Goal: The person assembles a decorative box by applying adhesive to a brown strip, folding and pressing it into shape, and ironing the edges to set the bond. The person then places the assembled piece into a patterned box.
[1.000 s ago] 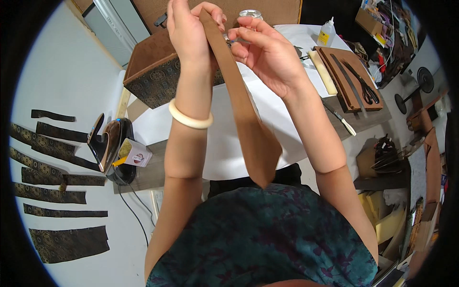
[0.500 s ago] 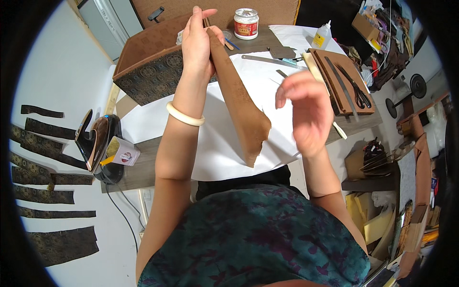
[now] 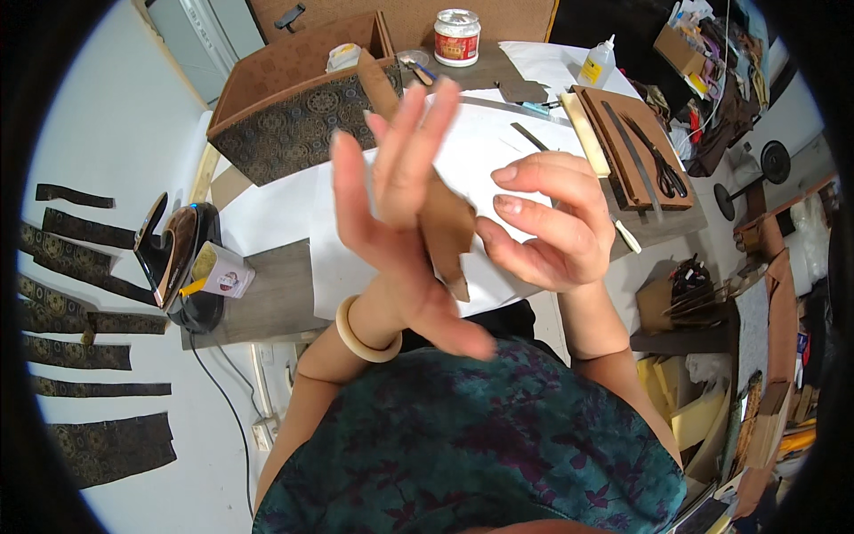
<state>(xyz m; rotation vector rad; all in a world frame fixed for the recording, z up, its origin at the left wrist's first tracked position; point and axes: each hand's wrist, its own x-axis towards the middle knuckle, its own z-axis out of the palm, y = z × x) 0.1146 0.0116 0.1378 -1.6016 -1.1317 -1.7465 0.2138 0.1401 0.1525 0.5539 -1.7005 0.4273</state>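
Observation:
My left hand (image 3: 400, 222), with a cream bangle on its wrist, is spread with fingers apart over a brown strip of sheet material (image 3: 447, 227). The hand covers the strip's middle; its narrow upper end shows beyond the fingers, against the box, and its ragged lower end points toward me. Close by on the right, my right hand (image 3: 556, 222) has bent, separated fingers. One of its fingertips is at the strip's right edge; no grip shows. White paper (image 3: 356, 285) lies on the table beneath.
A patterned open box (image 3: 285, 138) stands at the back left, a red-labelled jar (image 3: 457, 40) behind. An iron (image 3: 178, 249) and a cup (image 3: 229, 274) are at left. Scissors (image 3: 665, 169) lie on brown boards (image 3: 614, 147) at right, near a glue bottle (image 3: 598, 64).
My left hand has let go of the strip's upper end and come toward me over its middle, fingers spreading. My right hand has moved slightly down and left, to the strip's edge.

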